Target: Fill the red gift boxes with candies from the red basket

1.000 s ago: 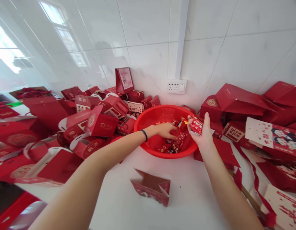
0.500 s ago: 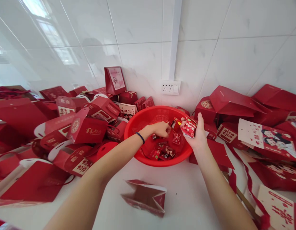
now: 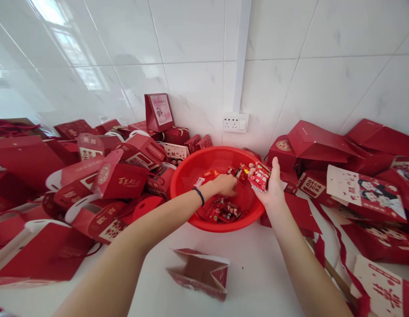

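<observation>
A red plastic basket [image 3: 183, 193] stands near the wall with several small wrapped packets [image 3: 224, 210] inside. My left hand [image 3: 225, 186], a dark band on its wrist, reaches down into the basket. Its fingers are curled over the packets, and what they grip is too blurred to tell. Over the basket's right rim, my right hand [image 3: 272, 185] holds red candy packets [image 3: 259, 177] between its fingers and palm, thumb raised. An open red paper box [image 3: 201, 273] lies on its side on the white table [image 3: 254, 277], nearer to me than the basket.
Piles of red gift boxes [image 3: 125, 178] fill the left side. More boxes and bags [image 3: 320, 141] lie at the right, with a red ribbon [image 3: 343, 246] among them. Behind is a tiled wall [image 3: 194, 88] with a white socket [image 3: 235, 122].
My left hand has moved slightly lower in the basket, and a packet that lay beside it is no longer visible. My right hand keeps its packets in nearly the same place.
</observation>
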Demonstrator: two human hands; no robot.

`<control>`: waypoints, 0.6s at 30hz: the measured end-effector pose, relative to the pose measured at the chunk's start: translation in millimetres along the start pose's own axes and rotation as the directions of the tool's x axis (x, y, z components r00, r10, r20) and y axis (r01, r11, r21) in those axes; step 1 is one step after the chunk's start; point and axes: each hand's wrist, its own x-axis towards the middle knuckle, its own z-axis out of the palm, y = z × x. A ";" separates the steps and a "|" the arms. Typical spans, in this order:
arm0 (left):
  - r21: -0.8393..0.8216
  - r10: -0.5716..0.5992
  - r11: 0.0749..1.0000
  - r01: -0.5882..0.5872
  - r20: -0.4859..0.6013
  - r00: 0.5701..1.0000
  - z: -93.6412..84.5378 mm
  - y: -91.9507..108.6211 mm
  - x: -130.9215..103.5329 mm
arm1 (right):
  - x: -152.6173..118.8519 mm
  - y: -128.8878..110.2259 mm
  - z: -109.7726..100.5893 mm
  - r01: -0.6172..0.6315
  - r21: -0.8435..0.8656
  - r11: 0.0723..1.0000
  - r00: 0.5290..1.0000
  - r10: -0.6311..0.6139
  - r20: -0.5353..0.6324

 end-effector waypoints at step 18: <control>-0.301 -0.150 0.948 0.103 -0.138 0.979 12.9 -32.4 19.5 | 5.2 0.4 -6.6 0.004 -0.006 1.000 1.000 -0.004 0.006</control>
